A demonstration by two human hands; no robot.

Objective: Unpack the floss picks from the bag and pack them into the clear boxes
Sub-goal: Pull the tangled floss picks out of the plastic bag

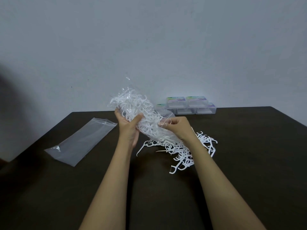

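Tilted clear bag (131, 105) held above the desk (249, 146)!
Empty bag (79, 141) flat near the left edge; left hand (129, 127) gripping the clear bag's upper part, right hand (176, 128) pinching its lower end; floss picks (187, 150) heaped beneath; clear boxes (187, 105) stacked at the far edge.

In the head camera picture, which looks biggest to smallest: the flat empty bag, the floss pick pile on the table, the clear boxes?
1. flat empty bag and floss pick pile: too alike to rank; the right arm hides part of the pile.
2. clear boxes: smallest-looking, but farthest from the camera, so that is unsure.
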